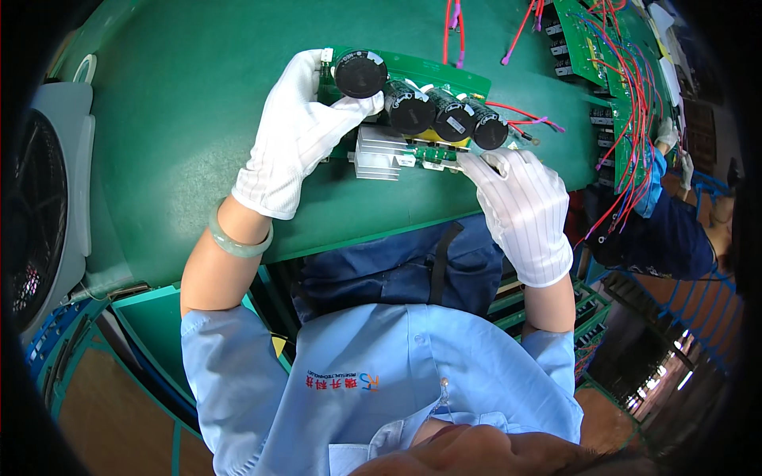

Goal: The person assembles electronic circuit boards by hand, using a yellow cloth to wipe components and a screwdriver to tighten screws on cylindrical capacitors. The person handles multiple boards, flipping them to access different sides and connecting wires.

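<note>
A green circuit board [444, 75] is held tilted over the green tabletop. It carries several black cylindrical capacitors [361, 74], a silver finned heat sink [377, 155] and short red wires [516, 109] at its right end. My left hand [290, 139], in a white striped glove, is closed around the board's left end, its thumb by the capacitors. At the near right edge, my right hand [520, 198], gloved alike, pinches the board beside the heat sink's row of parts. Its fingertips partly hide what lies between them.
A fan in a grey housing [83, 151] stands at the left edge of the green table [159, 182]. More circuit boards [579, 44] with tangled red and blue wires [635, 119] lie at the far right. Beyond them a co-worker's gloved hand [667, 133] shows. Loose red wires [454, 28] lie at the back.
</note>
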Action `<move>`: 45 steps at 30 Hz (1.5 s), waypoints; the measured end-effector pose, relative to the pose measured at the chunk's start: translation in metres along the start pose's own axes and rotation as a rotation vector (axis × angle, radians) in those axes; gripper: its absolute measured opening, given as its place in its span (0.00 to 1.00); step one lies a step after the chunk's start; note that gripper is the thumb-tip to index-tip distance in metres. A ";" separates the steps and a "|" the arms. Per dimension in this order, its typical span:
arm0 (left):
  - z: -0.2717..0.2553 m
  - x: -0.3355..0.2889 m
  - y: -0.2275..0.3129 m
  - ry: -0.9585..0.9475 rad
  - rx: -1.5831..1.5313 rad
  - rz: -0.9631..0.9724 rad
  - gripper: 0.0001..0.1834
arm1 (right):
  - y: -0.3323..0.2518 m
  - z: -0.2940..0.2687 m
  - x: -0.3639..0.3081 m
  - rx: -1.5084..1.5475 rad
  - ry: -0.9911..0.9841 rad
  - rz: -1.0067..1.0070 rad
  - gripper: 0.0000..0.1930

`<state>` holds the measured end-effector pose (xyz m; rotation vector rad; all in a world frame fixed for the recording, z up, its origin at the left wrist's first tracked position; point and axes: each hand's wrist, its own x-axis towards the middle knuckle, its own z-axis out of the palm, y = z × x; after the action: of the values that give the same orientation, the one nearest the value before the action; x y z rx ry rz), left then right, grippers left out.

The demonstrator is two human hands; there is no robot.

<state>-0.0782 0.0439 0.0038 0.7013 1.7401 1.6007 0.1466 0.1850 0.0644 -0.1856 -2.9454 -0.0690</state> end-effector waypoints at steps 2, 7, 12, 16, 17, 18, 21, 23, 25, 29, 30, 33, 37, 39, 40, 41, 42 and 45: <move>0.000 0.000 -0.001 0.001 -0.006 -0.007 0.31 | 0.000 0.001 0.000 -0.017 0.003 -0.004 0.23; -0.001 0.001 -0.006 -0.014 -0.017 0.008 0.31 | 0.001 -0.002 0.003 -0.024 -0.031 -0.022 0.22; -0.003 0.001 -0.002 -0.019 0.101 0.012 0.32 | 0.003 -0.004 0.002 -0.010 -0.024 0.007 0.23; -0.002 0.001 -0.001 -0.016 0.033 -0.006 0.33 | 0.010 0.005 -0.011 0.004 -0.012 0.012 0.22; -0.002 0.000 -0.002 -0.016 0.029 0.001 0.33 | 0.011 0.006 -0.012 0.005 -0.011 0.003 0.21; -0.003 0.000 -0.003 -0.016 0.028 0.007 0.33 | 0.010 0.006 -0.012 0.010 -0.018 0.007 0.21; -0.001 0.000 -0.003 0.008 -0.008 0.008 0.30 | 0.010 0.006 -0.014 0.021 -0.027 0.019 0.22; -0.001 0.001 -0.004 0.009 -0.032 0.014 0.29 | 0.009 0.009 -0.016 0.028 0.008 0.036 0.27; -0.003 0.000 -0.007 -0.004 -0.041 0.027 0.29 | 0.008 0.015 -0.019 0.038 0.038 0.042 0.29; -0.001 0.000 -0.001 0.003 -0.012 -0.018 0.30 | 0.007 0.017 -0.021 0.056 0.057 0.062 0.29; -0.002 -0.001 0.000 -0.005 0.014 -0.018 0.31 | 0.006 0.016 -0.022 0.062 0.056 0.072 0.29; -0.003 0.000 -0.002 -0.030 0.025 0.006 0.32 | 0.006 0.014 -0.022 0.075 0.047 0.081 0.29; -0.002 -0.001 -0.003 -0.019 -0.016 0.000 0.33 | 0.007 0.011 -0.020 0.053 0.028 0.072 0.28; -0.001 -0.001 -0.004 -0.015 -0.006 0.021 0.33 | 0.007 0.008 -0.018 0.021 0.006 0.068 0.28; -0.001 -0.001 -0.005 -0.013 -0.001 0.033 0.34 | 0.006 0.006 -0.018 0.006 -0.002 0.062 0.27; -0.001 -0.002 -0.005 -0.012 0.002 0.036 0.34 | 0.006 0.004 -0.017 -0.008 -0.010 0.056 0.27; -0.001 -0.003 -0.004 -0.013 0.003 0.039 0.34 | 0.005 0.002 -0.017 -0.024 -0.019 0.051 0.27; 0.000 -0.004 -0.004 -0.010 -0.001 0.064 0.32 | 0.002 0.002 -0.019 -0.050 -0.022 0.053 0.28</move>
<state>-0.0759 0.0402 0.0005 0.7702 1.7254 1.6380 0.1649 0.1850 0.0590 -0.2732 -2.9604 -0.1347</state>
